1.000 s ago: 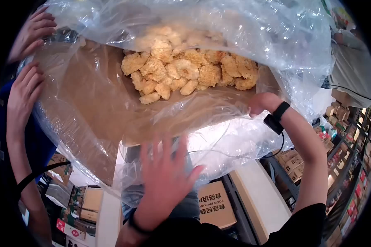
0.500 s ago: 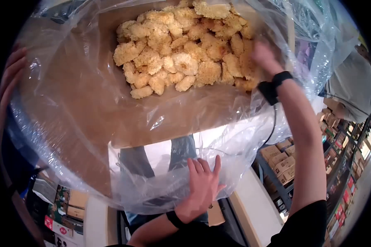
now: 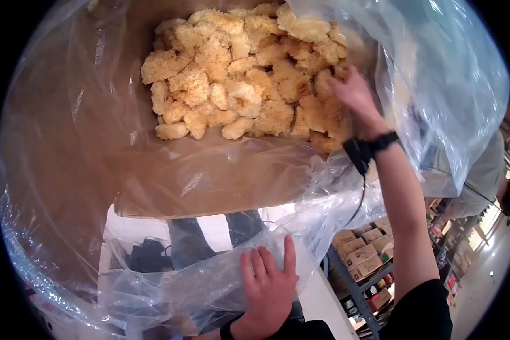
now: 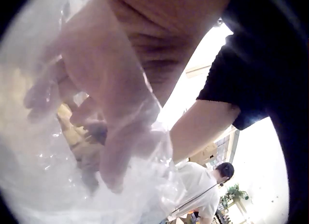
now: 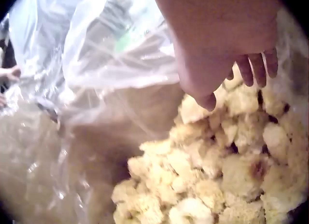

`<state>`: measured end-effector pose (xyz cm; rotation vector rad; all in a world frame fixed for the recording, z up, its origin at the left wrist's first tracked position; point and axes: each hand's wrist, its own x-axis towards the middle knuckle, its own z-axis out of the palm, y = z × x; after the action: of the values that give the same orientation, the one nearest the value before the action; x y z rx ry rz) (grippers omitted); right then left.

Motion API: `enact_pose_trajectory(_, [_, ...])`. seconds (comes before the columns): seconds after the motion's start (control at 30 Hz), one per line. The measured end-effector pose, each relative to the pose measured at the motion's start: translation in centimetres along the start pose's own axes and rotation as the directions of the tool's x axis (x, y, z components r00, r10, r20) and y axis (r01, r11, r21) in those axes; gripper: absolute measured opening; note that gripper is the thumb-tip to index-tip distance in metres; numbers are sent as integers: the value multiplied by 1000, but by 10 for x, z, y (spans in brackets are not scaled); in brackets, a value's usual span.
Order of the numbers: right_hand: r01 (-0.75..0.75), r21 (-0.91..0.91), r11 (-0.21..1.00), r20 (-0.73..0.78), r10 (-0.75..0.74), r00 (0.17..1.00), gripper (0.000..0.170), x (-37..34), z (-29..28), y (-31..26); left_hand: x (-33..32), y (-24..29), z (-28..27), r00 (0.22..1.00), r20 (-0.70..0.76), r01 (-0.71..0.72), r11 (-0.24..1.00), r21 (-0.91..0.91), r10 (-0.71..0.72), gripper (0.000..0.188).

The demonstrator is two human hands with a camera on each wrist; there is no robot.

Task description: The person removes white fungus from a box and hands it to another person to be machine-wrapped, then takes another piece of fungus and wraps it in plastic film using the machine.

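Note:
A pile of golden, rough, puffed pieces (image 3: 209, 73) fills the far part of a cardboard box (image 3: 153, 175) lined with clear plastic sheeting (image 3: 209, 283). My right hand (image 3: 357, 99) reaches down over the right side of the pile, fingertips right at the pieces. The right wrist view shows that hand (image 5: 227, 50) with fingers extended loosely downward and the thumb apart. On the near side, my left hand (image 3: 269, 289) rests on the plastic with its fingers straight. Plastic overlaps this hand (image 4: 111, 98) in the left wrist view.
Loose plastic billows up at the right (image 3: 447, 85). Beyond it stand shelves with small cartons (image 3: 362, 255). A cable (image 3: 357, 207) hangs from the right wrist. A person in a pale shirt (image 4: 198, 185) appears in the left wrist view. Another person's hand (image 5: 9, 74) is at the far left in the right wrist view.
My right hand has moved from the box's near right edge in over the pile. My left hand has settled on the near plastic. The far plastic flap no longer covers the pile.

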<state>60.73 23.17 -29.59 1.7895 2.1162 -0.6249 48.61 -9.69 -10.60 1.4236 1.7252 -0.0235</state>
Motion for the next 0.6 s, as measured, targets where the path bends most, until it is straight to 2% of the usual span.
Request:
enact_pose_trajectory(0.03, [-12,58,998,-28,14,1000,64,-10,-29,10,-4,1,0,1000,10,4,1000,-13,-4,85])
enact_pose_trajectory(0.07, [96,364,926,-109,-60,992,58,-10,-41,59,-3,1,-2,999,33,-5,999,-32,6,83])
enact_pose_trajectory(0.1, [222,626,748,-214,-108,971,52,-10,-48,97,-5,1,-2,1000,22,-14,999,-33,15,83])
enact_pose_trajectory(0.13, [172,765,621,-175,-56,983,51,-31,-83,89,-8,2,-1,999,24,-31,999,-17,31,82])
enact_pose_trajectory(0.2, [124,826,550,-156,11,988,48,-65,-136,62,-12,2,-5,999,17,-51,999,6,51,81])
enact_pose_trajectory(0.23, [134,814,565,-172,15,985,46,-70,-148,55,-12,3,-7,998,4,-65,998,5,65,80])
enact_pose_trajectory(0.3, [128,699,704,-195,15,981,44,-61,-149,44,-12,4,-12,997,-21,-73,997,13,74,79])
enact_pose_trajectory(0.37, [38,307,951,-144,7,989,41,-36,-120,18,-9,1,-14,997,8,-79,997,-25,79,77])
enact_pose_trajectory(0.4, [-192,110,975,-240,213,947,37,2,-71,26,-11,0,-11,998,0,-62,998,-27,62,77])
enact_pose_trajectory(0.43, [-78,142,987,16,76,997,45,17,-49,4,-11,-2,-6,997,-37,-64,998,11,65,75])
enact_pose_trajectory(0.47, [125,-162,979,-23,-131,991,56,32,-20,-14,-11,-3,-1,995,-73,-65,997,48,68,72])
enact_pose_trajectory(0.5, [303,-452,839,-5,-342,940,70,47,6,-32,-10,-4,0,995,-91,-40,998,42,43,72])
enact_pose_trajectory(0.53, [329,-453,829,-8,-372,928,70,59,23,-46,-8,-6,-1,993,-106,-40,999,19,42,69])
enact_pose_trajectory(0.6, [292,-643,708,-114,-466,878,89,79,53,-67,-5,-7,1,990,-136,-29,998,-58,21,63])
